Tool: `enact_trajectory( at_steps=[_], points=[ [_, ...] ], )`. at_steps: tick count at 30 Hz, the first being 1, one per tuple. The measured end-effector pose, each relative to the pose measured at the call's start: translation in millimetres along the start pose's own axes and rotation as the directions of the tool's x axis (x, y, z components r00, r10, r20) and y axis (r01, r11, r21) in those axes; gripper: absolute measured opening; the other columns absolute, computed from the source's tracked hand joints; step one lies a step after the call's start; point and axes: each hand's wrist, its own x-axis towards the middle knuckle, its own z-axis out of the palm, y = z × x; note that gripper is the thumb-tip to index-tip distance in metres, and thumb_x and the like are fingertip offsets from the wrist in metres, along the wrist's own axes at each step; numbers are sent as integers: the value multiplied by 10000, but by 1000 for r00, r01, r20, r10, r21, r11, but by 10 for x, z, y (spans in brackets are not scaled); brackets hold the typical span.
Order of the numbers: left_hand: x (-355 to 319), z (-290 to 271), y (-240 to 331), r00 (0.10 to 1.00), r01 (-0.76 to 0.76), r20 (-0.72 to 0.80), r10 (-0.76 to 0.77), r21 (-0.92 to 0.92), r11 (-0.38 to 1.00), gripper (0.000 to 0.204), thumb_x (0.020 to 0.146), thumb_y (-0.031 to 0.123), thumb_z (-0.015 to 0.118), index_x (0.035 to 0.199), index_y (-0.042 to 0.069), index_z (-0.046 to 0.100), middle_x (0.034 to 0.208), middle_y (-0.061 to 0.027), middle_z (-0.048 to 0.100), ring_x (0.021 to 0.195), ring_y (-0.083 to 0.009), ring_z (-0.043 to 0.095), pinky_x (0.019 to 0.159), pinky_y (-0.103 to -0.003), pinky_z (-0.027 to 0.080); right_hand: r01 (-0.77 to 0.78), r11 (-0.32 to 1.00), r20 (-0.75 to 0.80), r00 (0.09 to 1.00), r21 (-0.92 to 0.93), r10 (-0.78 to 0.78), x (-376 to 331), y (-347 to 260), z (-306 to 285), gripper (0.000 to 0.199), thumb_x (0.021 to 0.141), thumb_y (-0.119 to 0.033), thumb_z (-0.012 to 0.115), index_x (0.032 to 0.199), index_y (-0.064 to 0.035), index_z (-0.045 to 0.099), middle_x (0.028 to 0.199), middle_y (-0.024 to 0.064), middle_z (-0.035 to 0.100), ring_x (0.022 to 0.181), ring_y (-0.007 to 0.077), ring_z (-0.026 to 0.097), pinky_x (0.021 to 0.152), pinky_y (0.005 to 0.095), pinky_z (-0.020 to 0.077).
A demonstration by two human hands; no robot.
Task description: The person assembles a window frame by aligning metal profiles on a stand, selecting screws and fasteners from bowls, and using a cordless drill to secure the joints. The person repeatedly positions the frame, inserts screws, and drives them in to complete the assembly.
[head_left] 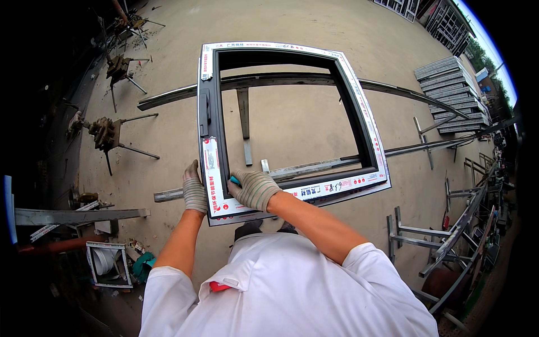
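A window frame [370,123], dark inside and covered with white printed protective film, lies across two metal rails in front of me. A dark handle [205,106] sits on its left side. My left hand [195,190], in a striped knit glove, is closed against the outer left edge near the closest corner; some of its fingers are hidden. On the inner side of that corner is my gloved right hand [257,190], closed around a small teal object [234,181]. Only a bit of this object shows, so its kind cannot be made out.
The far rail [163,99] and near rail [168,195] run crosswise under the frame. Metal tripod stands [106,135] stand to the left. A stack of wrapped profiles [452,92] is at the far right, with metal racks [418,238] closer. A white square frame [109,264] lies lower left.
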Motion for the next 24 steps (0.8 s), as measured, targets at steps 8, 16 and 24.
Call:
enact_trajectory(
  at_steps=[8, 16, 24],
  points=[
    [16, 319, -686, 973, 225, 93, -211, -183, 957, 489, 930, 153, 579, 1390, 21, 477, 1250, -232, 572, 1167, -385, 551, 1006, -473, 453, 212, 923, -204, 967, 320, -151, -498, -376, -784, 305, 956, -306, 571, 961, -4, 617, 783, 225, 660, 712, 387, 638, 706, 439, 515],
    [-35, -291, 305, 999, 33, -15, -31, 164, 986, 502, 948, 216, 545, 1412, 36, 484, 1243, -223, 569, 1124, -387, 572, 984, -476, 468, 362, 709, -470, 881, 605, -50, -1301, -566, -1942, 220, 977, -234, 643, 1023, -22, 672, 823, -10, 640, 752, 45, 578, 713, 211, 492],
    [-106, -373, 229, 998, 62, 13, -67, 244, 968, 471, 970, 236, 538, 1405, 60, 504, 1232, -220, 572, 1108, -383, 582, 960, -473, 482, 598, 684, -738, 662, 419, -127, -2039, 454, -3350, 353, 1007, -261, 553, 1240, 5, 550, 1075, 84, 607, 955, 131, 584, 868, 265, 494]
  ],
)
